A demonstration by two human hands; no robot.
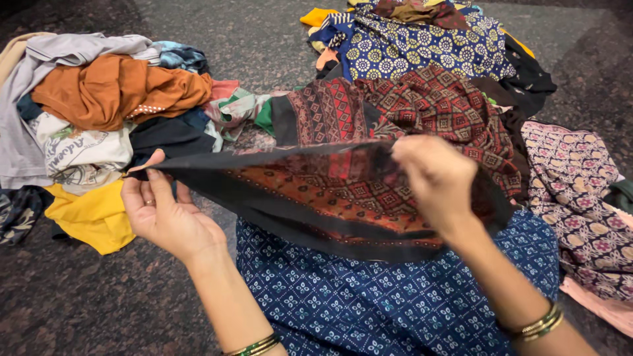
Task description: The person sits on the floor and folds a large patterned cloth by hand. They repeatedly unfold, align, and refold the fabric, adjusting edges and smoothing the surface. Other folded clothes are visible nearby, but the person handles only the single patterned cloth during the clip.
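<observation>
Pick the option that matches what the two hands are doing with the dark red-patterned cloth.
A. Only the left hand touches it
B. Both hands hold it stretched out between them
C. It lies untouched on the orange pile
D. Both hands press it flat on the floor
B: the left hand pinches one end of the dark red-patterned cloth and the right hand grips its upper edge, keeping it spread above the lap.

Pink cloth [603, 310] cut by right edge; right-hand fingers [412, 148] blurred.

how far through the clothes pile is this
No folded stack shows, so little looks done. In hand: the left hand and right hand stretch a dark red-patterned cloth by its black edge. Left: the heap with the orange garment and the blue printed pile, both loose.
</observation>
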